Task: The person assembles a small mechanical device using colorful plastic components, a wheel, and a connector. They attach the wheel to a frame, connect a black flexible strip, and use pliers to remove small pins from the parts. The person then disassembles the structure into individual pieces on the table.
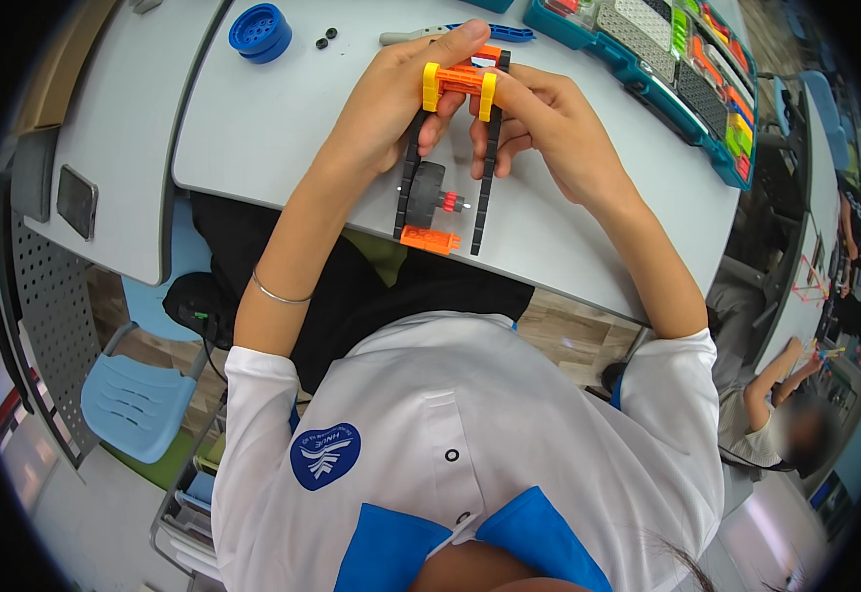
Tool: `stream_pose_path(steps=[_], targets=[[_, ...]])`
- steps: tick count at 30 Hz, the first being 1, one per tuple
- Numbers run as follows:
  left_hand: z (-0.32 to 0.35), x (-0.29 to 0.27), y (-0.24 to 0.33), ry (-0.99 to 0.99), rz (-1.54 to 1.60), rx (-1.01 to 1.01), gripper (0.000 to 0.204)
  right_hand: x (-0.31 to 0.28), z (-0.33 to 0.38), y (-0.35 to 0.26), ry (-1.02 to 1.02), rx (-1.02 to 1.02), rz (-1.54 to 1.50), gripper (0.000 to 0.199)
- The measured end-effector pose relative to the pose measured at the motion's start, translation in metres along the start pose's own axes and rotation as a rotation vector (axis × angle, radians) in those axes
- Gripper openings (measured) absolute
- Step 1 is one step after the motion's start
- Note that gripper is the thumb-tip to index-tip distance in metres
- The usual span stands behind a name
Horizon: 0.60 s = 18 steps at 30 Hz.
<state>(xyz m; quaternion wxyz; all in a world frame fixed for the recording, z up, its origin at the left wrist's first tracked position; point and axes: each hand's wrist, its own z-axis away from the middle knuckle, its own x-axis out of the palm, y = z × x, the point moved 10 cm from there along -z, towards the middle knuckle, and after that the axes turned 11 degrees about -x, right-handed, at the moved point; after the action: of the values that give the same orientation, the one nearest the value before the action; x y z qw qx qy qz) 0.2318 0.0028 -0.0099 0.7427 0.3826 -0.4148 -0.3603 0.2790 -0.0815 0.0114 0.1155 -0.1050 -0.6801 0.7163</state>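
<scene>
A building-brick model frame is held between my two hands above the table. Its two long black beams (pixel 487 178) run toward me, with an orange brick piece (pixel 429 240) at the near end. Yellow pieces (pixel 430 87) and an orange crosspiece (pixel 462 81) join the beams at the far end. A dark wheel (pixel 427 194) sits on an axle between the beams, with small red and grey parts beside it. My left hand (pixel 391 94) grips the left side of the far end. My right hand (pixel 549 123) pinches the right side by the yellow piece.
A blue wheel rim (pixel 260 33) and small black pieces (pixel 326 38) lie on the table's far left. Blue and grey parts (pixel 490 34) lie beyond my hands. At the right stands a teal sorting tray (pixel 667 123) of colourful bricks. A phone (pixel 77 201) rests on the left table.
</scene>
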Motion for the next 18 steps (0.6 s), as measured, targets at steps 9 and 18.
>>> stream_pose_path(steps=[9,18], targets=[[0.004,0.008,0.002,-0.136,0.001,-0.013,0.054,0.005,0.002,-0.004,-0.025,-0.055,-0.062,0.045],[0.003,0.005,0.010,-0.035,-0.131,0.030,0.054,-0.002,0.003,-0.013,0.024,-0.059,0.095,0.041]])
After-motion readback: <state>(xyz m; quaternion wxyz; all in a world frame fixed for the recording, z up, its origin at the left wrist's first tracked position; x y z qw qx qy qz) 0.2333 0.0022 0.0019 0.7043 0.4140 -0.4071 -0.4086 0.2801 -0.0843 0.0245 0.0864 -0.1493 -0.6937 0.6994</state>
